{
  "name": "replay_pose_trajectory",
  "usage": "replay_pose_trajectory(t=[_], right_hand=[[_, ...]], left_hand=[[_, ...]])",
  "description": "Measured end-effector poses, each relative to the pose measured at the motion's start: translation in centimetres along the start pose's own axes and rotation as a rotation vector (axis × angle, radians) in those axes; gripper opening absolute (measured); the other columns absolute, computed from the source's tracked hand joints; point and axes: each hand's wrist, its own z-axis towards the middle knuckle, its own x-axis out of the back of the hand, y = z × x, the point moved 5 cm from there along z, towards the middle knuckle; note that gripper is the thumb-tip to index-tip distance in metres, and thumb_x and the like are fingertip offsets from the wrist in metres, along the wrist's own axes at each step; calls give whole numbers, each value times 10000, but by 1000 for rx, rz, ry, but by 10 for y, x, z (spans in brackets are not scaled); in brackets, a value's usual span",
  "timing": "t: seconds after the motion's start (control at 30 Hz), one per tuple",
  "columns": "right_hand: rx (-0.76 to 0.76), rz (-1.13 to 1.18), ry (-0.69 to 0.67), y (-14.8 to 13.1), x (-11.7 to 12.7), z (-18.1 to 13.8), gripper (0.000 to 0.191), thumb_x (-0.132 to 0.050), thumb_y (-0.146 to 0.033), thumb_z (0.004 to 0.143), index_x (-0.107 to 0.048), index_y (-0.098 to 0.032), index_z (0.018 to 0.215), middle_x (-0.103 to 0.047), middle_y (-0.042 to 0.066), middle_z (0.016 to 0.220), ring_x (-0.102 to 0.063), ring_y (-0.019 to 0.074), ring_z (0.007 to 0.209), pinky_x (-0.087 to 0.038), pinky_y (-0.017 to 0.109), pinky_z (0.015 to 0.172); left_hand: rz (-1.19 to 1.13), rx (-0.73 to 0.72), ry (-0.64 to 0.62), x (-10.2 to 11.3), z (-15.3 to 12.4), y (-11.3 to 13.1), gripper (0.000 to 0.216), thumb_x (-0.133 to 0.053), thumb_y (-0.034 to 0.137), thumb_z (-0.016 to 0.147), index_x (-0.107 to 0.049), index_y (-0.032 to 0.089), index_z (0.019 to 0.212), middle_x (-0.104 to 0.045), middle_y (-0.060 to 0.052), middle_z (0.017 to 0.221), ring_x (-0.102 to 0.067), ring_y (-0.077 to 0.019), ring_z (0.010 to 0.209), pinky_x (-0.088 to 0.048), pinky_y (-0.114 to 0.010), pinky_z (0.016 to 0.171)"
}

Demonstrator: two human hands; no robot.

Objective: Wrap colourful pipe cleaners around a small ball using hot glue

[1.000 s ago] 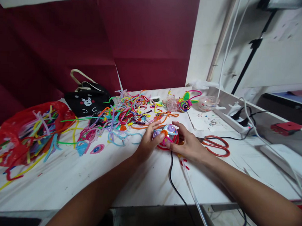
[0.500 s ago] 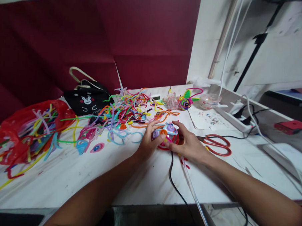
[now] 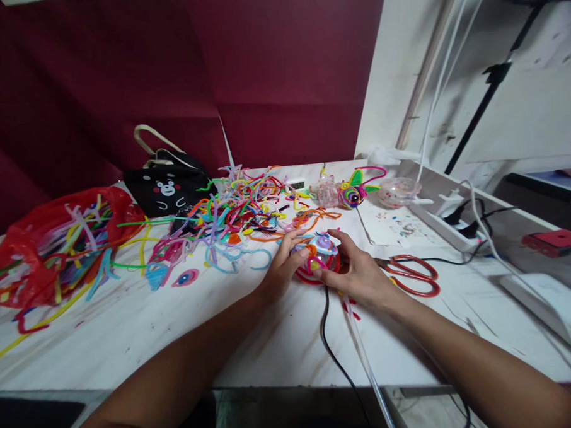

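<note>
Between my two hands sits a small round ornament [image 3: 320,248] covered in coloured pipe cleaners, with purple coils, an orange patch and a red band. My left hand [image 3: 286,264] grips its left side, thumb pressed on the front. The fingers of my right hand [image 3: 356,271] close round its right side, thumb low on the front. Both hands hide parts of it. Just right of my right hand lie orange-handled scissors [image 3: 413,274]. A black cord [image 3: 326,329] and a clear tube [image 3: 362,353] run from beneath the hands over the table's front edge.
A tangle of pipe cleaners [image 3: 238,205] lies behind my hands, with a red bag [image 3: 119,213] of more at left. A black bag [image 3: 166,193] stands behind. At the back are a decorated ball [image 3: 351,195] and a clear bowl [image 3: 397,192]; a power strip [image 3: 448,227] lies at right.
The ornament has turned slightly between my hands, its orange patch now further right. My left thumb has shifted a little on its front. The view has moved slightly.
</note>
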Motion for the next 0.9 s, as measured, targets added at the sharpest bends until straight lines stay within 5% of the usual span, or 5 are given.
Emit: replay_pose_trajectory(t=[0.17, 0.43, 0.63, 0.9], right_hand=[[-4, 34, -110, -7, 7, 1, 938, -951, -594, 892, -628, -257, 1706, -830, 19, 896, -797, 287, 769, -650, 436, 698], [-78, 5, -94, -19, 11, 0, 992, -943, -647, 848, -630, -242, 1698, -880, 87, 1059, -841, 339, 911, -704, 501, 840], [-57, 82, -88, -24, 12, 0, 991, -914, -649, 842, -612, -232, 1689, -893, 167, 1315, -864, 399, 1166, -704, 583, 1060], [87, 250, -87, -11, 8, 4, 899, -926, -575, 917, -573, -314, 1701, -862, 129, 1445, -865, 339, 1191, -703, 553, 1149]], left_hand=[[32, 8, 4, 1, 0, -1, 591, -928, 581, 924, -797, 263, 1404, -810, -111, 1516, -693, -399, 1524, -536, -503, 1294], [-8, 28, -21, -2, 0, 0, 602, -892, 593, 956, -767, 256, 1438, -832, -105, 1464, -764, -377, 1395, -574, -480, 1198], [-88, 19, 36, 3, 3, 4, 709, -963, 570, 901, -713, 264, 1489, -798, -135, 1530, -767, -402, 1402, -600, -520, 1183], [-238, -66, 17, 1, 5, 7, 610, -1000, 508, 903, -718, 253, 1380, -798, -133, 1546, -686, -385, 1582, -484, -568, 1370]])
